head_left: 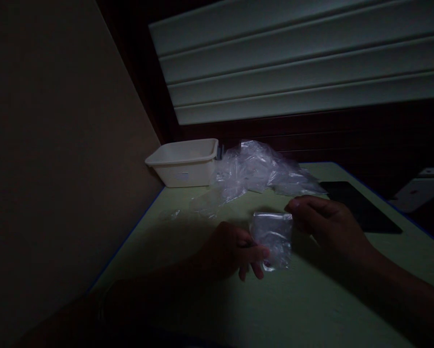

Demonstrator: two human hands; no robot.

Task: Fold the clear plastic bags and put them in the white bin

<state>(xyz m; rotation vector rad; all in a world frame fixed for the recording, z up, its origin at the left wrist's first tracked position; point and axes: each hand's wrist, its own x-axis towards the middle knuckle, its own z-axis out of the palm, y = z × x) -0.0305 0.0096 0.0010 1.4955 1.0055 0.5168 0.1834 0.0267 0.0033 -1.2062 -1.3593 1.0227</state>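
The scene is dim. Both hands hold a small clear plastic bag (pixel 274 238) just above the pale green table (pixel 311 309). My left hand (pixel 235 251) pinches the bag's lower left side between thumb and fingers. My right hand (pixel 325 222) grips its upper right corner with curled fingers. The bag hangs crumpled between them.
A heap of clear plastic bags (pixel 255 171) lies at the back of the table. To its left, by the wall, stands a white plastic tub (pixel 184 162). A dark flat rectangle (pixel 358 205) lies at the right. Blue tape edges the table. Window blinds (pixel 293 63) hang behind.
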